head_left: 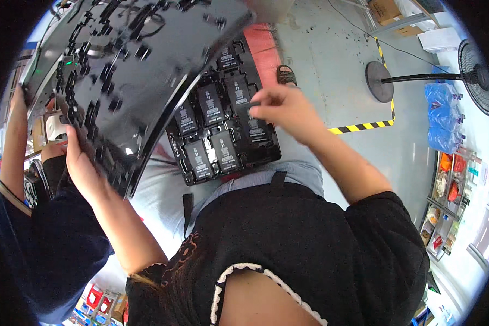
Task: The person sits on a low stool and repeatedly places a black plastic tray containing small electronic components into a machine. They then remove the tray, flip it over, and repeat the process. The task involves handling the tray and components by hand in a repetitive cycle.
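Note:
My left hand [80,165] grips the lower left edge of a large glossy black plastic tray [163,65], which is held up and tilted, with moulded pockets across its face. Below it and to the right lies a second black tray [263,152], holding several flat black rectangular modules [209,103] with pale printing. Over that tray's right edge hovers my right hand [285,111]. Its thumb and forefinger are curled toward each other in a pinch; whether something small and dark sits between them, I cannot make out.
At left, another person in dark clothing [54,255] stands close, an arm [15,146] raised near the held tray. A black fan [472,76] with a round base [379,81] stands right, beside yellow-black floor tape [364,127]. Blue-wrapped bottles [443,117] and a parts shelf [448,201] line the right.

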Demonstrator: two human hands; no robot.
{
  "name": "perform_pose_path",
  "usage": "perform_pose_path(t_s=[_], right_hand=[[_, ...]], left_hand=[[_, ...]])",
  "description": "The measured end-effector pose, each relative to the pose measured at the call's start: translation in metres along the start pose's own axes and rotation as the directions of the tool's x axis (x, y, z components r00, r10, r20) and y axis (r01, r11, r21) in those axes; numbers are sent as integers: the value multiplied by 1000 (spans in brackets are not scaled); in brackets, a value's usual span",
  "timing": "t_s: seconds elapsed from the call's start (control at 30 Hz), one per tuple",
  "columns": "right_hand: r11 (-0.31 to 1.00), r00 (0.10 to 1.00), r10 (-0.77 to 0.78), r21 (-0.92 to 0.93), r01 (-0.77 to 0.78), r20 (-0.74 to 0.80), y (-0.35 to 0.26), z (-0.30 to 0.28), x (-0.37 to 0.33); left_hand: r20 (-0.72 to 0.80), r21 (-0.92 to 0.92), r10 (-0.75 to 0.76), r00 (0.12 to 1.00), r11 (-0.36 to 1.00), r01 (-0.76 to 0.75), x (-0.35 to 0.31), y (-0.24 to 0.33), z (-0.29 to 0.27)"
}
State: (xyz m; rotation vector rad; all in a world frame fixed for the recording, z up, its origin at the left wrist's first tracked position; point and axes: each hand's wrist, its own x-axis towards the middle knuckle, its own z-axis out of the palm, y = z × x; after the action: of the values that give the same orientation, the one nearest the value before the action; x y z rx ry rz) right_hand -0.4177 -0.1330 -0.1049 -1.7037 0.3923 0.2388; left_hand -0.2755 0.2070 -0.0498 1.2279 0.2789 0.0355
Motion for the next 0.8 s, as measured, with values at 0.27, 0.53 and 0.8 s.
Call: perform_pose_path(t_s=[0.27, 0.53, 0.8], right_hand=[[676, 872, -488, -641, 362, -22, 63, 18, -2], [655, 777, -611, -648, 390, -150, 55, 22, -7], [952, 960, -247, 151, 266, -133, 26, 36, -7]], left_hand=[[-12, 136, -18, 1000, 990, 20, -61, 17, -64], [50, 314, 20, 999, 949, -35, -89, -14, -89], [202, 571, -36, 979, 816, -87, -80, -83, -45]])
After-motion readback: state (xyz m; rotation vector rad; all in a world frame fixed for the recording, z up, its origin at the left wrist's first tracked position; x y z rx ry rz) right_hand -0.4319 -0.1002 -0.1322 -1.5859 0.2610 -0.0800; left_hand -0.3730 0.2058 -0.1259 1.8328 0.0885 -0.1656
